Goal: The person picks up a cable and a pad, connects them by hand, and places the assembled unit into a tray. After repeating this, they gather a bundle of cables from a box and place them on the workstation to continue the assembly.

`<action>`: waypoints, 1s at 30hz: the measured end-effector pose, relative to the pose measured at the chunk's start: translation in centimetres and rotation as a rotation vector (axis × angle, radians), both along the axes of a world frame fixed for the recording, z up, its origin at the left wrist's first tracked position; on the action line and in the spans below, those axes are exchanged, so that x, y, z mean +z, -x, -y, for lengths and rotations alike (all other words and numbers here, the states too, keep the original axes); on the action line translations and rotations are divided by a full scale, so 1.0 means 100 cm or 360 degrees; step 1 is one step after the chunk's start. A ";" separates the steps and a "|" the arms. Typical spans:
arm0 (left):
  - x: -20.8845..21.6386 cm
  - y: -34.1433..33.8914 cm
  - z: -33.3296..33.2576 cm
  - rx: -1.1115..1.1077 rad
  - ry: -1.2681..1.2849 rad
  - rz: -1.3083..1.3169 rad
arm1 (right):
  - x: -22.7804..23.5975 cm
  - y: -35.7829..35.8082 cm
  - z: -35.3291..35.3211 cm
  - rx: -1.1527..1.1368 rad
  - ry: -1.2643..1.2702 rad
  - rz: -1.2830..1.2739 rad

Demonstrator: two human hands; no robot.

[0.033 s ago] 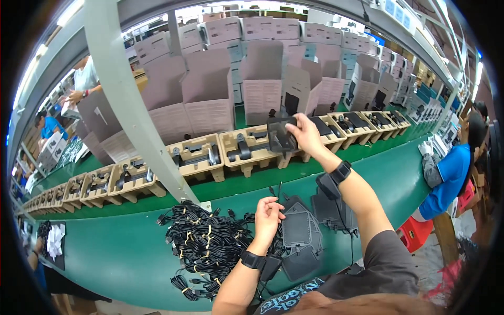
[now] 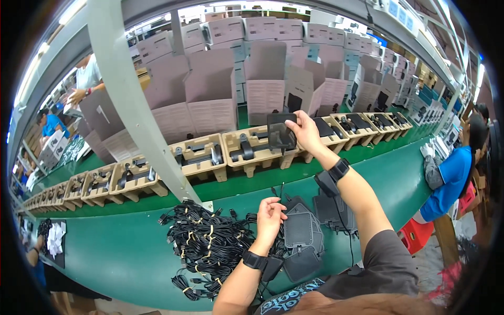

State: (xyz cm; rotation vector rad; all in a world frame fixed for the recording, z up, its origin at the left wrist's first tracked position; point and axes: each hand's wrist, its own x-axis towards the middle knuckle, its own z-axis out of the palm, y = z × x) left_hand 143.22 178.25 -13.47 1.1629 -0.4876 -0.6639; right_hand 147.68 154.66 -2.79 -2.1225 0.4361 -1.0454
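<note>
My right hand is closed on the edge of a flat, dark rectangular panel, held over the row of trays. Directly behind and below it is a tan molded pulp tray with black parts in it. Over the bench, my left hand has loosely curled fingers held apart, and I see nothing in it. Left of that hand lies a heap of bundled black cables, tied with pale bands. Dark grey flat plates lie stacked to its right.
Similar tan trays run along the green bench on both sides. Open printed cartons stand behind them. A grey metal post rises at left centre. A co-worker in blue sits at the right, beside a red stool.
The panel in my right hand has tipped more upright, its face turned further toward me. My left hand stays almost where it was.
</note>
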 end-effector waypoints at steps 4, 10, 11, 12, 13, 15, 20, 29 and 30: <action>-0.001 -0.003 -0.011 0.0017 0.0007 -0.0034 | -0.007 -0.042 -0.015 -0.0110 0.0148 -0.0169; -0.001 -0.005 -0.010 -0.0012 0.0036 -0.0046 | -0.027 -0.065 0.010 -0.0101 0.0242 -0.0582; -0.001 -0.008 -0.011 -0.0003 0.0022 -0.0068 | -0.027 -0.064 0.003 -0.0215 0.0466 -0.0625; 0.001 -0.008 -0.012 0.0071 0.0085 -0.0057 | -0.029 -0.059 0.001 -0.0318 0.0663 -0.0689; 0.004 -0.010 -0.013 0.0142 0.0148 -0.0045 | -0.040 -0.053 0.001 -0.0367 0.0989 -0.0647; 0.010 -0.017 -0.017 0.0473 0.0292 0.0023 | -0.050 -0.055 -0.008 -0.0353 0.1045 -0.0461; 0.011 -0.029 -0.025 0.0864 0.0414 -0.0100 | -0.049 -0.030 -0.043 -0.0016 0.1091 -0.0186; 0.015 -0.037 -0.035 0.1012 0.0571 0.0002 | -0.060 0.049 -0.146 0.0947 0.1207 -0.0800; 0.013 -0.037 -0.034 0.1014 0.0556 0.0039 | -0.073 0.049 -0.149 0.0995 0.1103 -0.0848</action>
